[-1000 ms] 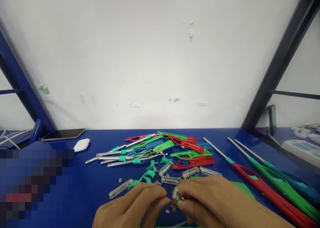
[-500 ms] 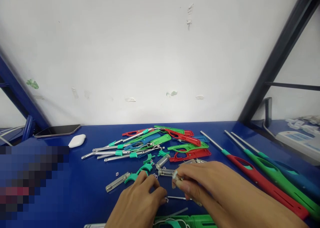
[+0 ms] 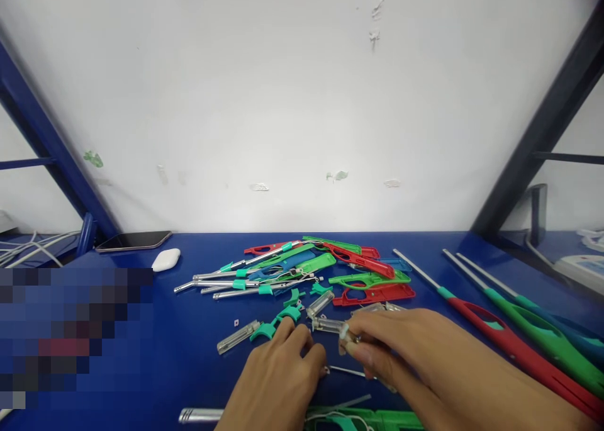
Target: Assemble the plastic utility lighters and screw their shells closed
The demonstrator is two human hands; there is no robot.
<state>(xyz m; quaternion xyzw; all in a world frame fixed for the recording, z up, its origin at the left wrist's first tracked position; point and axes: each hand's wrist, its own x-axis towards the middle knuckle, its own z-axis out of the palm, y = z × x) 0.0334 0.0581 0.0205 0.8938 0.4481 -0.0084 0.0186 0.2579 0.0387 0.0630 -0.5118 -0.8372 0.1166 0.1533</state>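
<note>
My right hand (image 3: pixel 401 349) pinches a small clear piece with a pale end (image 3: pixel 348 335), most of it hidden by the fingers. It looks like a lighter fuel tank. My left hand (image 3: pixel 280 374) rests low on the blue table with its fingers curled in; a tiny whitish part (image 3: pixel 326 370) shows at its fingertips. Around the hands lie a clear fuel tank (image 3: pixel 238 338), teal triggers (image 3: pixel 264 331) and a thin metal rod (image 3: pixel 346 371). Below them is an opened green lighter shell (image 3: pixel 391 419) with a white wire and a metal tube (image 3: pixel 201 415), partly covered by my left hand.
A pile of metal lighter tubes (image 3: pixel 245 284) and red shell halves (image 3: pixel 372 294), with green and blue ones, lies behind. On the right are long red (image 3: pixel 504 336) and green lighters (image 3: pixel 547 340). A phone (image 3: pixel 134 241) and white case (image 3: pixel 166 260) sit at left.
The view has swung slightly left, so everything appears farther right. Both hands keep nearly the same pose and place over the table.
</note>
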